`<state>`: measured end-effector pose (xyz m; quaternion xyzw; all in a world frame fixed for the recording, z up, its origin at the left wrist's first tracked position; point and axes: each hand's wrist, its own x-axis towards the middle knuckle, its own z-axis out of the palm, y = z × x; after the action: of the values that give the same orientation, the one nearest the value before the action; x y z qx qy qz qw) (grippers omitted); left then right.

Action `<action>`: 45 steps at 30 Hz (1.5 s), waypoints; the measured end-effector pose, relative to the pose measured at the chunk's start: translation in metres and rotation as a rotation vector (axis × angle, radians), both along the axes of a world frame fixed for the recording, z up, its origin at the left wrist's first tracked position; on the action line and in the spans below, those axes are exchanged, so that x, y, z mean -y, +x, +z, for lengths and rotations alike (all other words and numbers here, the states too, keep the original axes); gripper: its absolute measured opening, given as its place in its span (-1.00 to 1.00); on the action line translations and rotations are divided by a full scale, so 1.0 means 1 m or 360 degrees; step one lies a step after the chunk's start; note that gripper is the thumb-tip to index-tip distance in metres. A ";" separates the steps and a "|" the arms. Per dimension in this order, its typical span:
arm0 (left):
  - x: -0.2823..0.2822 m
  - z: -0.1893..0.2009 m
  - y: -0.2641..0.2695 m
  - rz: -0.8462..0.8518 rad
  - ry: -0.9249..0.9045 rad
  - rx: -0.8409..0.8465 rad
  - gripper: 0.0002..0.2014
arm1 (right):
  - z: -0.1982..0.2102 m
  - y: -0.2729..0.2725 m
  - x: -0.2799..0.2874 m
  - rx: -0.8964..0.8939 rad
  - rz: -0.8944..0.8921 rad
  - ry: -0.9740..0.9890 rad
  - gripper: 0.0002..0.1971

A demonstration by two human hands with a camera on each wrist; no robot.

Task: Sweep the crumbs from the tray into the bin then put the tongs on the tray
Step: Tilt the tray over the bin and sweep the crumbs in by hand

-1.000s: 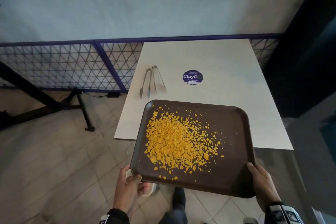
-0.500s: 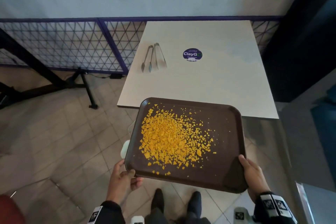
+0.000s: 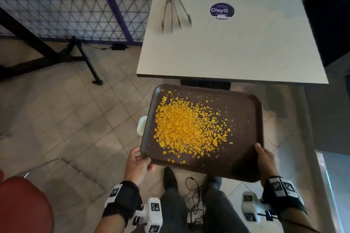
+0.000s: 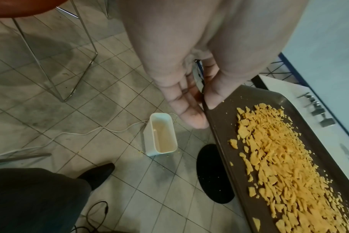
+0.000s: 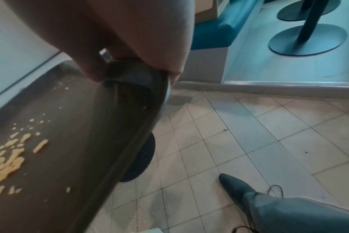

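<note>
I hold a brown tray (image 3: 244,119) in the air in front of the table, over the floor. My left hand (image 3: 139,161) grips its near left corner, thumb on the rim (image 4: 215,97). My right hand (image 3: 265,159) grips the near right corner (image 5: 130,74). A heap of orange crumbs (image 3: 185,128) covers the tray's left half (image 4: 279,165). A small white bin (image 4: 161,135) stands on the floor, its corner peeking out at the tray's left edge (image 3: 141,126). Two metal tongs (image 3: 175,13) lie on the white table (image 3: 236,49).
A round purple sticker (image 3: 222,10) is on the table. The table's black round base (image 4: 213,173) sits on the tiled floor near my shoes (image 3: 170,178). Cables (image 4: 70,134) trail on the floor. A red chair (image 3: 22,204) is at left, a mesh fence (image 3: 66,5) behind.
The tray has come off the table toward me and now hangs clear of the table's front edge. Both hands keep their grip on it.
</note>
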<state>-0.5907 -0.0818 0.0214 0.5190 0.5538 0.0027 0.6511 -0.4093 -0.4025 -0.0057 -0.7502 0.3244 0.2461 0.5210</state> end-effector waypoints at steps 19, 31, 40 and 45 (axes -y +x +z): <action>-0.066 -0.260 0.034 0.0008 0.0159 -0.0043 -0.57 | -0.258 0.019 -0.067 0.0075 -0.0087 -0.0065 -0.56; -0.007 -0.340 0.106 -0.1348 0.1787 0.0324 -0.48 | -0.345 0.064 -0.083 0.0455 -0.0083 -0.0354 -0.45; 0.037 -0.412 0.108 -0.2581 0.2075 0.0104 -0.12 | -0.372 0.067 -0.085 0.0498 -0.0129 -0.0286 -0.51; -0.013 -0.417 0.084 -0.2432 0.1949 -0.0115 -0.18 | -0.363 0.067 -0.079 0.0490 -0.0049 -0.0269 -0.56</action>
<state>-0.5069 -0.0692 -0.3956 0.9858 -0.0091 -0.1486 0.0782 -0.3427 -0.3231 -0.3685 -0.8151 0.2719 0.0921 0.5033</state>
